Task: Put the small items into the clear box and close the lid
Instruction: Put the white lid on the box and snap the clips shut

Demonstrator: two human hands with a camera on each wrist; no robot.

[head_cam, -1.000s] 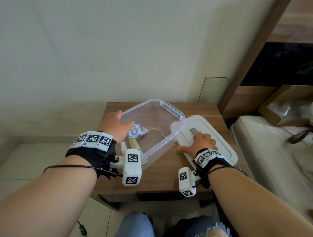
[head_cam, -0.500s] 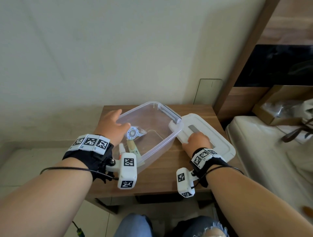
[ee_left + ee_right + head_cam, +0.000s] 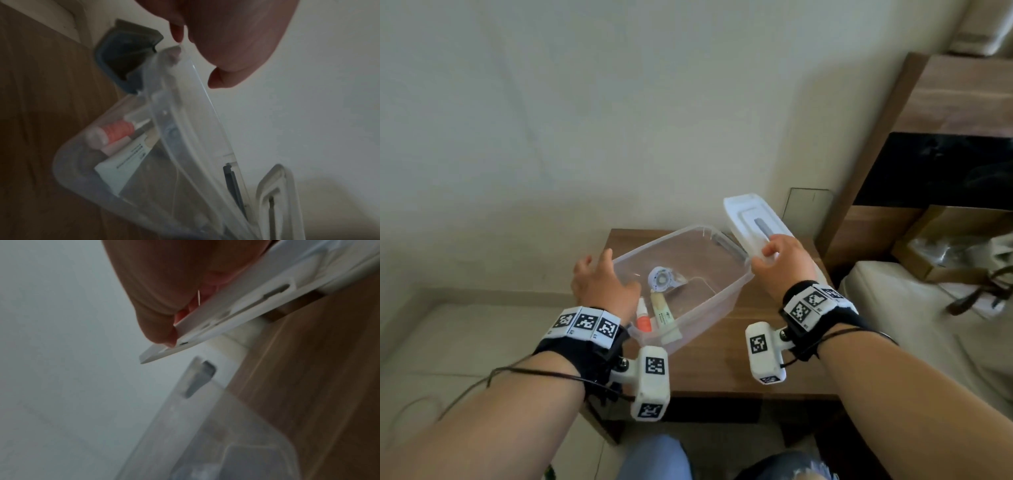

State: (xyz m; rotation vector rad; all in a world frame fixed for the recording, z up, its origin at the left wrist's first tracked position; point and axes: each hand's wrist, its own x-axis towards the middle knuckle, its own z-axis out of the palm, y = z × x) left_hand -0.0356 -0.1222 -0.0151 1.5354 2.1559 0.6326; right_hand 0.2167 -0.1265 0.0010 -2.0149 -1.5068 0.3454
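Clear box (image 3: 726, 291) on wooden bedside table (image 3: 729, 356), open, set at an angle to the table edge. Inside: round white tape dispenser (image 3: 662, 279) mid-floor; orange-and-white small bottle (image 3: 643, 318) and pale tube (image 3: 662, 311) side by side at the near corner. No loose small items visible on the table, so loading judged done; lid step in hand.

Left hand (image 3: 601, 284) at the box's left rim, fingers loosely bent, thumb over the edge; wrist view shows fingertips (image 3: 216, 79) just above the rim, contact uncertain, no firm grasp seen. Right hand (image 3: 782, 263) clamped on the near edge of the white lid (image 3: 753, 222), thumb on top, fingers beneath, lid lifted off the table and tilted, far end high, held right of the box and just beside its right rim.

To do well (judgement): steady box with left hand against sliding; swing lid over, level it, line up long sides with the rim, since the box sits skewed; lower flat and press each edge until seated. Grey strip in lid centre probably a handle or latch. Risk: one-edge grip lets lid droop and catch the rim.

Writing: small print on the tube, too fine to read. Black-and-white square markers on wristbands (image 3: 585, 323); no brand legible.
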